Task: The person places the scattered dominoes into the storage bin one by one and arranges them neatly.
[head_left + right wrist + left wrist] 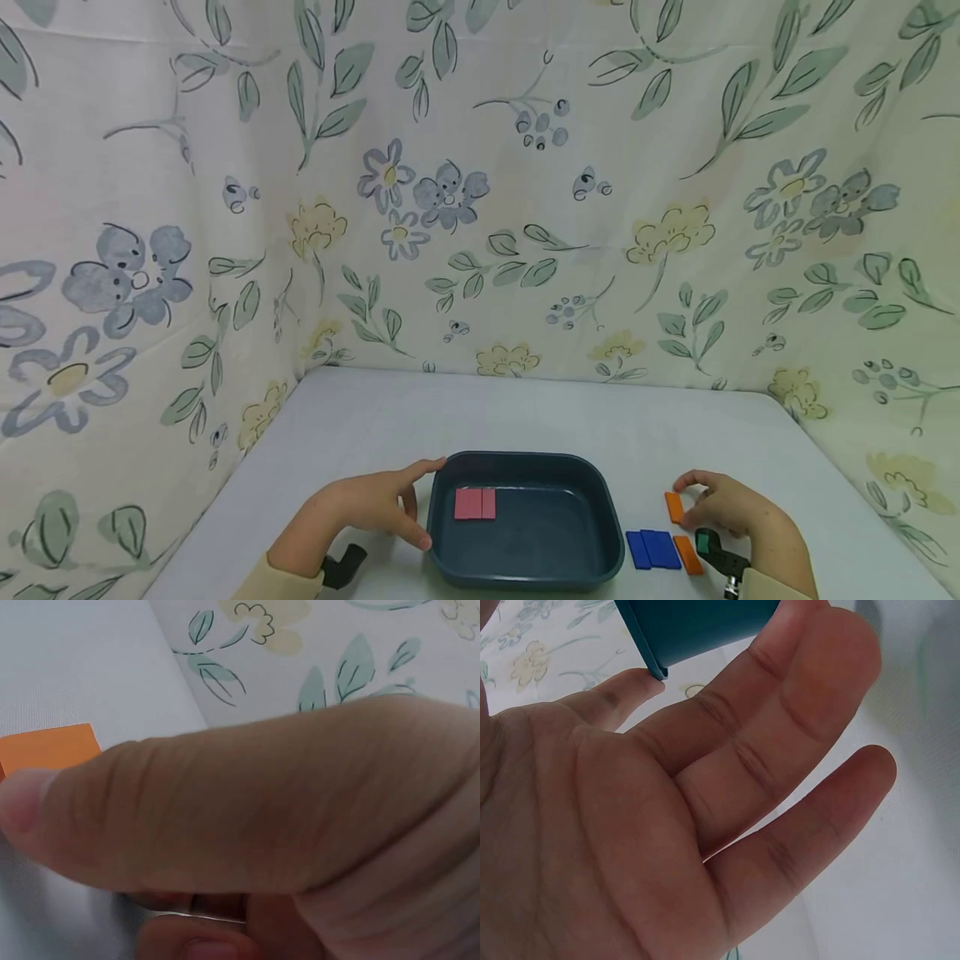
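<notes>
A dark teal tray [555, 529] sits on the white table, with two pink blocks [468, 504] side by side at its left. My left hand [371, 504] spreads its thumb and forefinger along the tray's left rim; in the left wrist view the other fingers extend loosely beside the tray's wall [705, 630]. To the right of the tray, my right hand [727, 504] pinches a flat orange block [673, 507] between thumb and forefinger at its two ends. From the right wrist, the thumb covers part of that orange block [56, 746].
Two blue blocks [660, 550] lie together by the tray's lower right corner. Another orange block [687, 556] is beside them, just below the right hand. Floral cloth [525, 208] hangs around the back and sides of the white table [375, 417].
</notes>
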`<state>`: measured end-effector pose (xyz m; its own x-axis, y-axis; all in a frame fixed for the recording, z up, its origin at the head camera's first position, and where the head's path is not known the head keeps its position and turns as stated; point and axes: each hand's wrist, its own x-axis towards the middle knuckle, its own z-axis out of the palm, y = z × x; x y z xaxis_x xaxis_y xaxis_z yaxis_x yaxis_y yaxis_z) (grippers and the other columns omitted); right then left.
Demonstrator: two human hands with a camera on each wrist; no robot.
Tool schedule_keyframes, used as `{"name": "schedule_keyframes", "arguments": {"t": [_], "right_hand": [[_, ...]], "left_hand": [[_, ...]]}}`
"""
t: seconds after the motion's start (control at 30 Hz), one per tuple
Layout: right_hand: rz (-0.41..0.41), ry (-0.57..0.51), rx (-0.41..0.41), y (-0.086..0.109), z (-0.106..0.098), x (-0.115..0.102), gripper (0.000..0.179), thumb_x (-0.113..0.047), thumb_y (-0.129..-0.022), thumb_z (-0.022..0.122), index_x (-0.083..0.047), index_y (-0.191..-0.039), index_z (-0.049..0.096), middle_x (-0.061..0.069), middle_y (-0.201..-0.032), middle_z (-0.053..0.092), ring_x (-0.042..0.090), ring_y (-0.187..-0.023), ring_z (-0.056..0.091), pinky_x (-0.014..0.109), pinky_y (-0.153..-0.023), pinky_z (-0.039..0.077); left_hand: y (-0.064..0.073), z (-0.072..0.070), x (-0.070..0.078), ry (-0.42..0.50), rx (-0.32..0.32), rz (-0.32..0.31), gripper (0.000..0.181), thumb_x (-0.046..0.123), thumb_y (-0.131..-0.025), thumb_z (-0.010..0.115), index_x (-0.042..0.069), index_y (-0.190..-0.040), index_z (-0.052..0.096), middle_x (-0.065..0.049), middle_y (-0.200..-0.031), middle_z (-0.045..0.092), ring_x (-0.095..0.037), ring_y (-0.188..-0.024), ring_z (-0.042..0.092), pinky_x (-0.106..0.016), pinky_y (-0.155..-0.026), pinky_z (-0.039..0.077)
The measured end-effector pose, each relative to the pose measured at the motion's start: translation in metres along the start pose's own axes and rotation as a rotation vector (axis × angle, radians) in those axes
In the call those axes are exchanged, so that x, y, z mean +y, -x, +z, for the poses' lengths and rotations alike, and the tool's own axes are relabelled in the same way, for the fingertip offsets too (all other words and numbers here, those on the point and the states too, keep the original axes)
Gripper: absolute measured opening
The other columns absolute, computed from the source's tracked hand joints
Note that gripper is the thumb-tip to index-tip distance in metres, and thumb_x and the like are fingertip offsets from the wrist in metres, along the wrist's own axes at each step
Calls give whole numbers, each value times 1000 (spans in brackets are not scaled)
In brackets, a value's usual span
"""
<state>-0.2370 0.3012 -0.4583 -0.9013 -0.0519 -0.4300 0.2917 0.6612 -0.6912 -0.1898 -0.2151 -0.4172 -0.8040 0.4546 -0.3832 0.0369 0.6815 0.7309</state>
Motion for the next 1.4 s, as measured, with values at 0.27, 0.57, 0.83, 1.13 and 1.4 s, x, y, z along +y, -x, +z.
{"name": "schedule_keyframes", "arguments": {"t": [0.27, 0.57, 0.83, 1.13, 1.4], "right_hand": [[-9, 16, 21, -4, 4, 2, 45, -4, -74, 83, -7, -114, 63, 10, -81, 51, 21, -65, 46, 32, -60, 33], [-149, 164, 106, 3, -2, -18, 43, -19, -78, 83, -4, -114, 64, 8, -85, 48, 26, -82, 46, 41, -66, 33], [-311, 182, 121, 28, 3, -62, 45, -23, -80, 85, -5, -117, 67, 8, -83, 45, 24, -80, 45, 39, -63, 36], [-417, 221, 76, 50, 41, -116, 37, -17, -79, 85, -12, -112, 70, 6, -83, 48, 21, -74, 45, 34, -60, 37], [-508, 337, 20, 51, 86, -145, 35, -21, -80, 85, -13, -111, 71, 2, -80, 54, 19, -74, 49, 36, -63, 42]], "left_hand": [[-1, 2, -2, -19, 13, 7, 103, 30, -73, 92, 31, -157, 31, -6, -92, 59, -24, -74, 59, -39, -64, 46], [-1, 1, 0, -11, 3, 15, 103, 29, -74, 91, 29, -157, 31, -6, -92, 60, -23, -76, 59, -39, -65, 47], [-1, 0, -1, -9, 4, 8, 103, 30, -73, 92, 30, -157, 31, -7, -93, 60, -24, -76, 59, -39, -66, 47], [-2, 1, 1, -18, 8, 2, 102, 30, -73, 92, 30, -156, 32, -6, -93, 59, -24, -76, 59, -40, -66, 47], [-1, 1, 2, -35, 6, 1, 103, 31, -74, 91, 29, -157, 31, -6, -92, 60, -23, -75, 59, -39, -65, 46]]}}
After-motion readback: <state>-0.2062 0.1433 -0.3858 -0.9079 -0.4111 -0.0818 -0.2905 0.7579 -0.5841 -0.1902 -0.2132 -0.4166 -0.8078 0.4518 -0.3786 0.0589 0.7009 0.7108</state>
